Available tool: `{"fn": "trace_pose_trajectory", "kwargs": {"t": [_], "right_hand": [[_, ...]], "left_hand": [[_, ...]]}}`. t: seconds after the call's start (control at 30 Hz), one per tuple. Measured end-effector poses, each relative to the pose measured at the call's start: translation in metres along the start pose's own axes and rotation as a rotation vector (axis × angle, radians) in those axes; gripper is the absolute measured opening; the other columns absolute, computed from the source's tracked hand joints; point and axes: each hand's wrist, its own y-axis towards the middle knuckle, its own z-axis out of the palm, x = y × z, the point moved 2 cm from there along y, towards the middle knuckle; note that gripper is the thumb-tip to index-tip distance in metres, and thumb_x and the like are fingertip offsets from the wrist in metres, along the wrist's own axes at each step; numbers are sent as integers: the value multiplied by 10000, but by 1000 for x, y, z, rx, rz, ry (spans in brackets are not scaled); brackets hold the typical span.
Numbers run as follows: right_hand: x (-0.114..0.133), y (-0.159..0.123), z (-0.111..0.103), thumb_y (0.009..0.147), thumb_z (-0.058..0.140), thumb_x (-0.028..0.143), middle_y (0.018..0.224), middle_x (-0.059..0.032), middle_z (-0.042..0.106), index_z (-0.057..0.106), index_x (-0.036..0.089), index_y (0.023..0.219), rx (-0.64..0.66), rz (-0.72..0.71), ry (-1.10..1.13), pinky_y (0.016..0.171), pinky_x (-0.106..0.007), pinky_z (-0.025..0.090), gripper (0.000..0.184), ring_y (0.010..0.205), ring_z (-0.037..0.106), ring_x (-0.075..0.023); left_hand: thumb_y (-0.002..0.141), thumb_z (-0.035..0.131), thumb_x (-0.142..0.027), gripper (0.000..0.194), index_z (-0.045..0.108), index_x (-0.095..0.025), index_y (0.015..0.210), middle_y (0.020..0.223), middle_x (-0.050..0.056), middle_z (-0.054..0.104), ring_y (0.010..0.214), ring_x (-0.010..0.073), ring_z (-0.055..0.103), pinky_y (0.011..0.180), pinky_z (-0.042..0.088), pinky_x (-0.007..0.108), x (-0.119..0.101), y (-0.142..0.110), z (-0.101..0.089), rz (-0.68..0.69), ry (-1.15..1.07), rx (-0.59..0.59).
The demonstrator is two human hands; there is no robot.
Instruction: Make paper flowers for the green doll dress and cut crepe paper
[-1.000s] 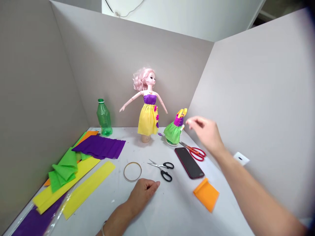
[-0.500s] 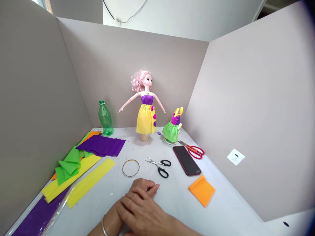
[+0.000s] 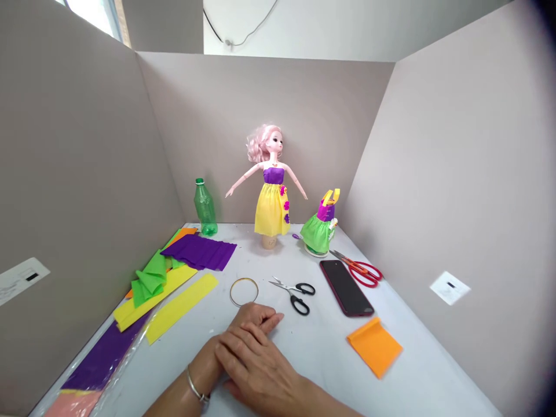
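Gold-coloured ring lies flat just ahead of the left hand, whose knuckles sit right at its near edge. The right hand rests across the back of the left, farther from the ring. Neither of the 2 hands grips anything: both lie relaxed and loosely curled on the white tabletop. Black-handled scissors lie ahead and to the right of the hands, long axis running sideways, blades aimed left toward the ring. Yellow crepe paper strip lies ahead and to the left of the hands; a black phone lies farther off to their right.
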Motion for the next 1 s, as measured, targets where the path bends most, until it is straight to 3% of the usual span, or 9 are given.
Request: {"fn": "trace_pose_trajectory", "kwargs": {"t": [0.1,0.2,0.33,0.5,0.77,1.0], "right_hand": [[2,-8,-3,941,465,160,1020,-89,703,562,147,1164,-94,-45,76,857,-320,496,244,936,616,-196],[-5,-16,-7,934,463,155,872,-56,673,586,183,1026,-122,116,247,685,-257,491,156,751,594,-161],[-20,-17,-10,958,433,166,841,-34,602,602,199,926,-59,453,492,668,-231,465,175,730,568,-136],[-30,-15,-5,948,461,164,781,3,560,601,206,844,-3,655,558,606,-231,406,180,646,501,-120],[-29,-17,-3,947,471,154,793,10,578,616,204,859,83,676,577,641,-235,412,177,678,525,-120],[-27,-16,-3,926,481,131,821,9,620,628,202,855,113,700,608,682,-242,430,178,722,563,-125]], "left_hand": [[898,441,-463,431,421,-206,551,540,-49,380,550,129,369,545,307,253,-8,-1,-39,-26,39,-121],[904,463,-458,377,471,-202,628,605,-45,436,603,135,416,599,330,248,-4,-23,-82,-86,134,-239],[841,547,-338,142,630,-222,843,808,-13,605,713,161,529,676,381,255,21,-59,-111,-208,354,-111],[792,548,-227,138,641,-222,894,885,14,643,796,183,582,702,384,269,44,-70,-106,-300,517,14],[823,427,-117,211,610,-210,770,837,25,621,771,191,580,631,302,274,26,-62,-92,-209,764,96],[778,461,-130,189,616,-206,702,782,24,647,693,183,580,614,309,271,23,-55,-98,-253,696,94]]}}
